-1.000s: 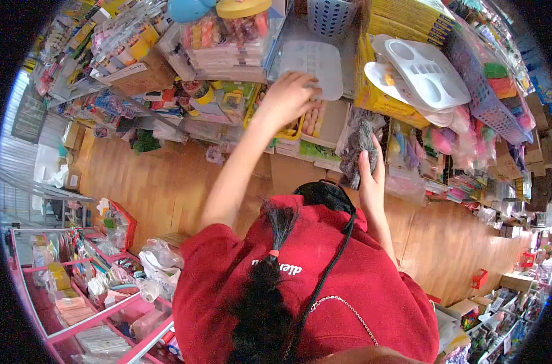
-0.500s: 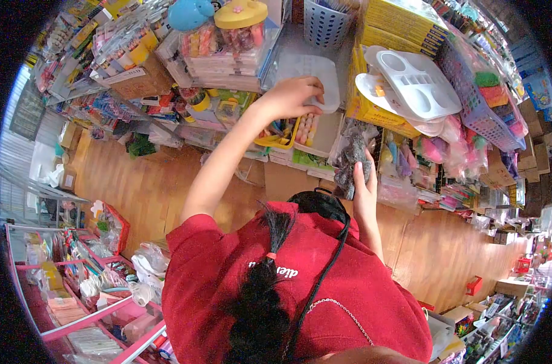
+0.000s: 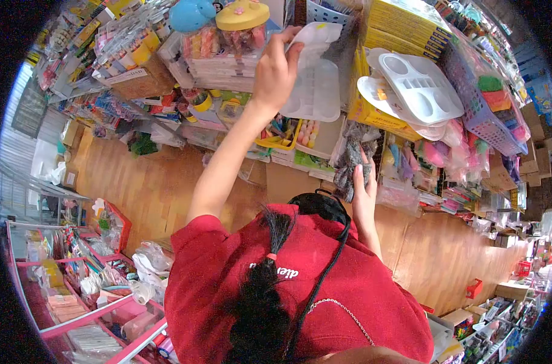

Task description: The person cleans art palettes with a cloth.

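My left hand [image 3: 276, 76] is closed on the edge of a clear plastic lid [image 3: 320, 36], which stands raised and tilted. Below the lid sits a translucent plastic box [image 3: 315, 91] with dividers inside. In my right hand [image 3: 364, 185] is a dark grey, speckled bundle [image 3: 351, 159] that looks soft; its exact kind is not clear. Just under the box are a yellow tray [image 3: 280, 134] of small coloured items and a white box [image 3: 327, 134] with round pale pink and yellow pieces.
White paint palettes [image 3: 418, 85] lie stacked on yellow boxes [image 3: 403, 27] to the right, beside a purple basket [image 3: 482, 109]. A yellow-lidded jar [image 3: 242, 18] and a blue one [image 3: 191, 15] stand at the left. Wooden floor [image 3: 160, 170] shows below the shelf.
My left hand has moved up and left from over the box and now holds its lid raised. The divided inside shows now. My right hand stays nearly still with the grey bundle.
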A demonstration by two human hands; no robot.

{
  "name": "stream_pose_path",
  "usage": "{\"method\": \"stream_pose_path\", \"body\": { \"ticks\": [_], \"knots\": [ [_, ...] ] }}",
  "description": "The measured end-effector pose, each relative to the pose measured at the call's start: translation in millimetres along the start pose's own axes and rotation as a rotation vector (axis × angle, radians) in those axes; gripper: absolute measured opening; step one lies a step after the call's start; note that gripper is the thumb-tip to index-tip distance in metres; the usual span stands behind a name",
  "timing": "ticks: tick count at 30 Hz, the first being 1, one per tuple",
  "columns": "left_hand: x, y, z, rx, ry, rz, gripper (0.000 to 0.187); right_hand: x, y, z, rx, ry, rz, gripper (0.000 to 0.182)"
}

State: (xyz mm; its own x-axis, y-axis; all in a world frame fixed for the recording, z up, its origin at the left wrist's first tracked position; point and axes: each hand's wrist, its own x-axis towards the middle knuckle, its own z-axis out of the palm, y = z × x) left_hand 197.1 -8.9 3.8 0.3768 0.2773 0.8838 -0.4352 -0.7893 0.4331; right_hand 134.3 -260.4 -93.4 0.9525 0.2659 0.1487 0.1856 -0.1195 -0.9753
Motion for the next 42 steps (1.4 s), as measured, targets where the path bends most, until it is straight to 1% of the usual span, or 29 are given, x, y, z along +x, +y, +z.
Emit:
{"method": "stream_pose_path", "body": {
  "ticks": [1, 2, 5, 6, 7, 9, 10, 11, 13, 15, 16, 17, 18, 19, 20, 21, 23, 24, 26, 27, 28, 29, 31, 32, 33, 35, 38, 41, 42],
  "knots": [
    [0.8, 4.9, -3.7, -0.032, 0.057, 0.019, 0.023, -0.1, -1.1, 1.8, 0.027, 0.004, 0.0, 0.037],
    [-3.3, 13.4, -11.5, -0.036, 0.015, -0.11, 0.024, -0.4, -2.6, 4.3, 0.055, 0.007, -0.001, 0.035],
    [-7.7, 46.0, -32.0, -0.087, 0.152, -0.225, 0.024, -4.5, -8.9, 3.6, 0.155, -0.056, -0.003, 0.03],
    [-13.4, 54.5, -39.4, -0.144, 0.159, -0.255, 0.025, -7.5, -13.5, 2.6, 0.19, -0.09, -0.001, 0.029],
    [-20.9, 63.6, -47.3, -0.176, 0.157, -0.26, 0.026, -11.8, -30.7, 4.1, 0.112, -0.024, -0.012, 0.026],
    [-37.5, 81.9, -62.3, -0.263, 0.183, -0.326, 0.028, -8.4, -43.5, 5.6, 0.033, 0.022, -0.382, 0.025],
    [-45.2, 89.3, -71.2, -0.268, 0.188, -0.344, 0.028, -7.2, -45.1, 4.4, -0.019, 0.0, -0.413, 0.035],
    [-52.2, 96.3, -80.8, -0.27, 0.196, -0.364, 0.029, -10.1, -46.5, 5.0, 0.125, -0.048, -0.239, 0.039],
    [-63.7, 109.5, -97.8, -0.295, 0.229, -0.436, 0.028, 1.7, -62.2, 24.5, 0.113, -0.029, -0.496, 0.046],
    [-72.8, 120.1, -113.4, -0.344, 0.281, -0.537, 0.025, 6.3, -92.6, 56.7, -0.048, 0.019, -0.743, 0.044],
    [-80.6, 120.8, -121.8, -0.37, 0.274, -0.585, 0.026, 4.3, -103.6, 72.9, -0.046, -0.084, -0.837, 0.041],
    [-86.9, 124.9, -130.0, -0.284, 0.246, -0.601, 0.03, -0.1, -110.8, 91.0, -0.148, -0.123, -0.987, 0.038],
    [-98.9, 121.6, -134.2, -0.266, 0.259, -0.6, 0.031, -8.4, -120.9, 110.9, -0.216, -0.29, -1.03, 0.042],
    [-109.2, 119.9, -137.8, -0.249, 0.269, -0.601, 0.032, -14.5, -114.4, 137.9, -0.113, -0.373, -1.013, 0.047],
    [-115.5, 118.9, -142.6, -0.443, 0.421, -0.663, 0.033, -15.0, -116.7, 153.6, -0.123, -0.367, -1.07, 0.049],
    [-117.6, 119.7, -153.1, -0.357, 0.399, -0.667, 0.033, -14.2, -124.2, 166.9, -0.077, -0.415, -1.071, 0.049],
    [-121.8, 122.4, -175.9, -0.182, 0.353, -0.676, 0.032, -15.2, -134.2, 188.0, 0.008, -0.427, -1.048, 0.047],
    [-123.2, 118.8, -180.8, -0.131, 0.404, -0.604, 0.03, -16.7, -135.1, 199.0, 0.056, -0.428, -0.997, 0.045],
    [-131.8, 125.0, -199.7, -0.085, 0.34, -0.695, 0.032, -18.1, -135.2, 219.9, 0.141, -0.422, -0.9, 0.041],
    [-134.8, 126.9, -206.7, -0.078, 0.316, -0.705, 0.03, -17.0, -135.4, 231.0, 0.203, -0.348, -0.769, 0.031],
    [-137.7, 128.7, -213.7, -0.071, 0.293, -0.714, 0.028, -14.2, -134.5, 240.9, 0.159, -0.283, -0.778, 0.026],
    [-139.6, 121.1, -216.2, 0.046, 0.35, -0.564, 0.025, -14.5, -132.7, 249.8, 0.116, -0.219, -0.785, 0.022],
    [-141.9, 120.1, -235.5, 0.061, 0.375, -0.619, 0.024, -37.6, -124.8, 262.9, 0.17, -0.233, -0.797, 0.02],
    [-142.1, 120.7, -244.5, 0.044, 0.386, -0.68, 0.026, -56.2, -120.0, 266.0, 0.217, -0.297, -0.746, 0.021],
    [-142.2, 121.3, -252.9, 0.026, 0.397, -0.743, 0.028, -76.3, -117.5, 268.0, 0.239, -0.295, -0.789, 0.022],
    [-140.0, 119.0, -267.5, 0.009, 0.415, -0.756, 0.031, -94.9, -112.4, 272.4, 0.355, -0.422, -0.874, 0.024],
    [-146.9, 114.2, -277.6, -0.046, 0.433, -0.825, 0.032, -91.1, -126.9, 278.8, 0.186, -0.445, -1.023, 0.027],
    [-155.2, 121.2, -276.8, 0.059, 0.311, -0.814, 0.03, -71.7, -152.9, 284.9, 0.1, -0.416, -0.886, 0.019],
    [-151.9, 130.1, -278.1, 0.052, 0.286, -0.845, 0.029, -64.0, -155.7, 290.2, 0.218, -0.451, -0.767, 0.015]
  ]
}}
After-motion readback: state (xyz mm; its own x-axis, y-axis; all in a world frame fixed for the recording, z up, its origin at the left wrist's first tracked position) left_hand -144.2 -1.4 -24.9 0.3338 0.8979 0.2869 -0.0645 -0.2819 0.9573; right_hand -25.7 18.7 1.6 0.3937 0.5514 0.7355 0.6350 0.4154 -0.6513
